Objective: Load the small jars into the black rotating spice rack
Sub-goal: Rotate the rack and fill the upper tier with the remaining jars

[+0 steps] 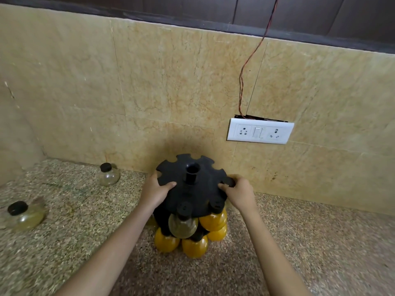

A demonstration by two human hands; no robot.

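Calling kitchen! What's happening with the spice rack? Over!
Both hands, left and right, grip the rack top. Two jars wait left. Nothing blocking.

Head camera looks steeply down, close above the countertop [64, 242].

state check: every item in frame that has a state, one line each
spice rack: upright on the counter, partly loaded, several top-disc slots empty
left hand: on the top disc's left edge, thumb on top
right hand: grip on a black cap at the disc's right edge
yellow jars: hanging in the rack
clear jar in rack: hung at the front
far loose jar: capped, upright on counter
near loose jar: capped, tilted on counter
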